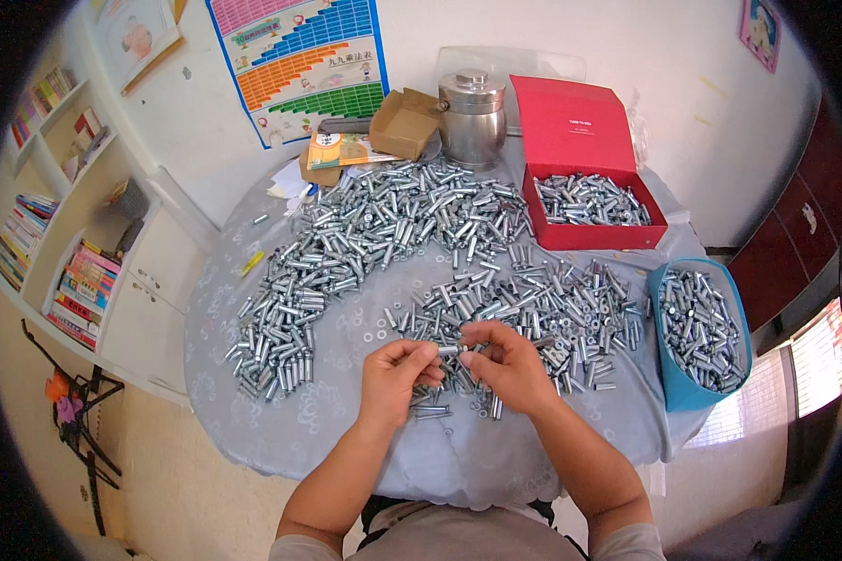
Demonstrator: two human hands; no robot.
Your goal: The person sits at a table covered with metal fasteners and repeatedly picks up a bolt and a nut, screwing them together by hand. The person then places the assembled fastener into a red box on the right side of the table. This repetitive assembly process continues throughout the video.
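Above the near middle of the table, my left hand (393, 376) pinches a short silver anchor bolt (448, 350) that points toward the right. The fingers of my right hand (510, 370) are closed at the bolt's other end. Any small part between those fingertips is too small to make out. Just beyond and beside both hands spreads a pile of loose silver bolts and sleeves (533, 304), mixed with washers and nuts. Several flat washers (374, 336) lie left of that pile. A larger curved heap of anchor bolts (346, 245) runs along the far and left side.
A red lidded box (594, 237) at the back right and a teal bin (688, 397) at the right edge hold more bolts. At the back stand a steel canister (472, 126) and an open cardboard box (405, 126). A patterned grey cloth (243, 430) covers the table.
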